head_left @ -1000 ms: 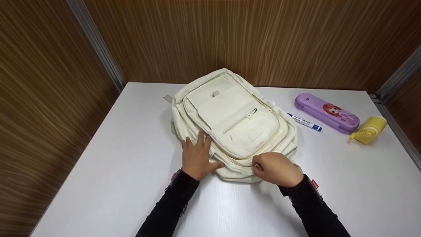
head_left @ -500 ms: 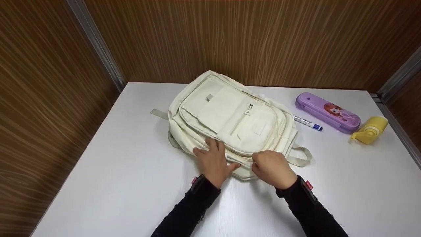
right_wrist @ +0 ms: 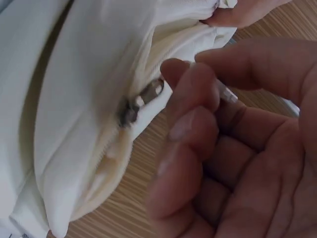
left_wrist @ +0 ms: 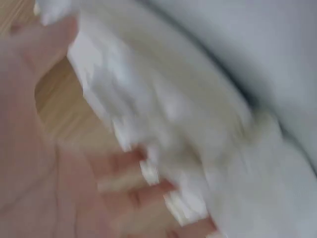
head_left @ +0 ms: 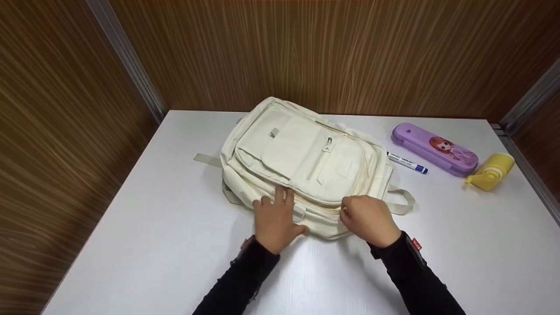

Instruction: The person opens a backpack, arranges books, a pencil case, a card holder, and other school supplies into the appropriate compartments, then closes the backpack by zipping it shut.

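Note:
A cream backpack (head_left: 302, 153) lies front side up on the white table (head_left: 144, 227). My right hand (head_left: 369, 218) is at its near right edge. In the right wrist view its thumb and curled fingers pinch the clear end of a zipper pull (right_wrist: 151, 91), whose metal slider (right_wrist: 128, 113) sits on the bag's zipper. Below that slider the zipper tape gapes. My left hand (head_left: 275, 221) rests on the bag's near side, fingers spread over the fabric and thumb out to the right. The left wrist view is blurred, showing the palm (left_wrist: 49, 183) beside pale cloth.
Right of the bag lie a blue-and-white marker (head_left: 407, 162), a purple pencil case (head_left: 435, 148) with a cartoon girl, and a yellow pump bottle (head_left: 490, 172) on its side. Grey straps (head_left: 400, 203) stick out from the bag. Wood-grain panels (head_left: 306, 57) stand behind and beside the table.
The backpack has turned and shifted left, baring a strap loop at its right. My left hand went right, then slightly back left. My right hand stays near the same spot, moving slightly.

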Available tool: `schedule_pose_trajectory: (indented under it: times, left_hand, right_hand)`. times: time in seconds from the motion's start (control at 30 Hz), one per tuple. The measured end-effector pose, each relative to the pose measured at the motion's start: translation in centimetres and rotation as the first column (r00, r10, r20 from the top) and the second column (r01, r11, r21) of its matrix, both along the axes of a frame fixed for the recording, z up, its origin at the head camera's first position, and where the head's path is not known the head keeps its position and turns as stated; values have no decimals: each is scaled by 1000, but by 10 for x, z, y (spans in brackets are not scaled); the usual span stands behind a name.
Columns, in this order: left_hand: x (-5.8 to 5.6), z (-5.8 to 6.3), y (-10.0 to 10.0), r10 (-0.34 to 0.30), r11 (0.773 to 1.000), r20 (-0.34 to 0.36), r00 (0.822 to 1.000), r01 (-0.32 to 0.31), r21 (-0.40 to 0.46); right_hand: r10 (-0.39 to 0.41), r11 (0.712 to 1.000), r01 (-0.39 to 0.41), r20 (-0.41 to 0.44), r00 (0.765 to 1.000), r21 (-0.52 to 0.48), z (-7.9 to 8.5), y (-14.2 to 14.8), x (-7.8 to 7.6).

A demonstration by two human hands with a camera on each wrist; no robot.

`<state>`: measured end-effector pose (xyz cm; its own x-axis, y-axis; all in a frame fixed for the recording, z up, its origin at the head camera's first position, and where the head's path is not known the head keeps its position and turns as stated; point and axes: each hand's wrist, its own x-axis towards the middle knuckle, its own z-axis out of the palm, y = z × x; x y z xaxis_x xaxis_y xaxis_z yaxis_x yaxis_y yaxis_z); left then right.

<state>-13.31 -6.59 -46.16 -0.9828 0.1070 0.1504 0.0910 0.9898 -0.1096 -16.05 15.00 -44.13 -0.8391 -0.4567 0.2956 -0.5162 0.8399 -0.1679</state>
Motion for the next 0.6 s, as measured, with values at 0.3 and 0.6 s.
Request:
schedule_pose_trajectory:
  times: [0.3,0.6]
  left_hand:
    - [-19,-3,-62,-112,979,-62,992,121,164]
    - [-24,-15,-61,-154,980,-151,977,171,105]
  right_hand:
    - [25,998,-27,28,999,50,-4,-3,1]
    - [23,995,-24,14,1000,98,-14,-17,4]
